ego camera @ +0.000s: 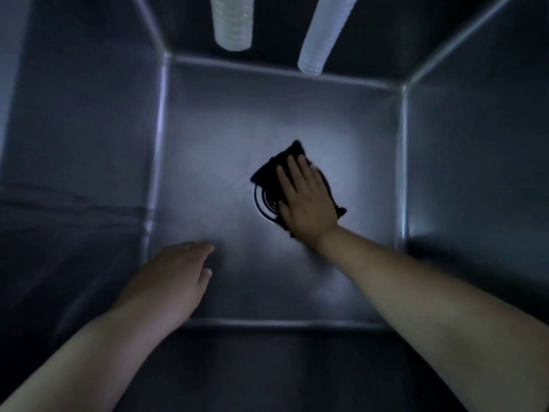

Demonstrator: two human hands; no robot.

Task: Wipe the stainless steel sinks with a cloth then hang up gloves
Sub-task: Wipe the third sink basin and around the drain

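Sink [89,144]: a deep steel basin, seen from straight above, four walls sloping down to a flat floor that is catching a pale glare near its middle. Cloth [269,173]: dark, crumpled, lying on the sink floor right of centre, overlapping the drain. Drain [263,208]: a round dark ring set in the floor, its left arc showing, the rest lying hidden under the cloth and the hand. Right hand [306,197]: lying palm-down on the cloth, fingers straight and close together, pointing toward the far wall and pressing the cloth flat against the floor; the forearm is reaching in from the lower right corner. Left hand [169,281]: holding nothing, fingers loosely extended and slightly bent, thumb tucked toward the palm, hanging inside the basin near the left wall and well apart from the cloth; whether it is touching the steel cannot be told. Its forearm is entering from the lower left. Hoses: two pale ribbed tubes hanging in over the far wall, the left hose [233,22] shorter and wider, the right hose [325,34] longer and slanting, both ending above the floor.
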